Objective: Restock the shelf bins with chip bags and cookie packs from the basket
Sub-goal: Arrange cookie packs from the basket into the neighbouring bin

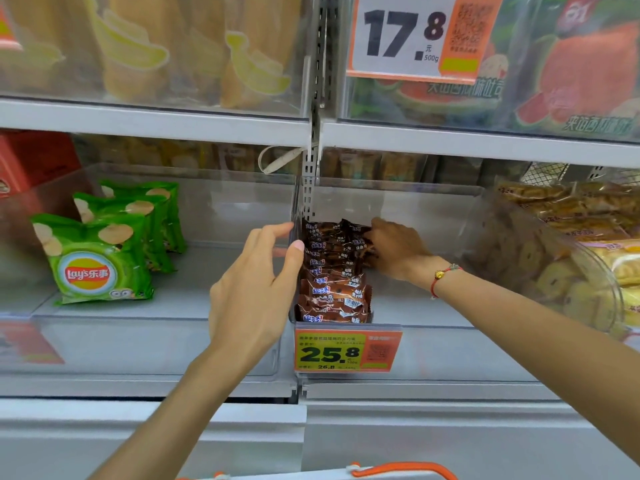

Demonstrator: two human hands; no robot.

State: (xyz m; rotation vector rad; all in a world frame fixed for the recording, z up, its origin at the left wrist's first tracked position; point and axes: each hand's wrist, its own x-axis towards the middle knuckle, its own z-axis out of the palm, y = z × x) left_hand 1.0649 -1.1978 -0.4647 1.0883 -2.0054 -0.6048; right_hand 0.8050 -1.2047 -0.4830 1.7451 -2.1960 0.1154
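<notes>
A row of brown cookie packs (332,282) stands along the left wall of a clear shelf bin (433,209). My right hand (398,251) reaches into that bin and its fingers curl around the rearmost packs. My left hand (256,282) rests against the clear divider wall beside the row, fingers straight, thumb touching the wall. Green chip bags (100,258) stand in the neighbouring bin (156,320) at the left. The basket's orange handle (405,470) shows at the bottom edge.
A price tag reading 25.8 (346,351) hangs on the bin front. Yellow cookie packs (588,258) fill the bin at the right. The upper shelf (156,119) holds banana and watermelon bags, with a 17.8 tag (412,32). A metal upright (311,174) divides the shelves.
</notes>
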